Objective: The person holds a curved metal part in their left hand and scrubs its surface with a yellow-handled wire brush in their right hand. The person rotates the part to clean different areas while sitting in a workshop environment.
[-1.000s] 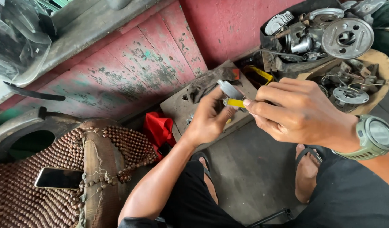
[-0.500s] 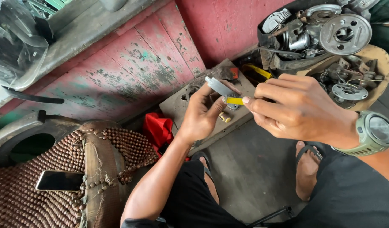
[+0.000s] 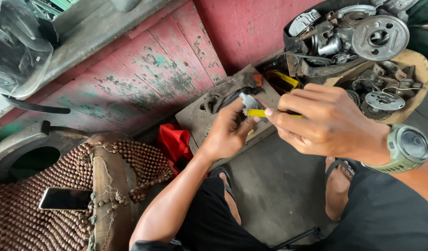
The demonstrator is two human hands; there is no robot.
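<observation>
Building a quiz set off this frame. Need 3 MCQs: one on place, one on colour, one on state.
1. Where does the phone lie?
A. on the beaded seat mat
B. on the wooden block
C. in the parts bin

2. What colour is the brush handle held by the right hand?
A. red
B. yellow
C. green

3. How is the small metal part held?
A. lying loose on the floor
B. pinched in the left hand's fingers
C. resting in the parts bin

Key:
1 A: the phone sits screen up on the brown beaded mat, lower left.
2 B: the handle poking out of the right fist is yellow.
3 B: the left thumb and fingers grip the part, with the brush tip against it.
</observation>
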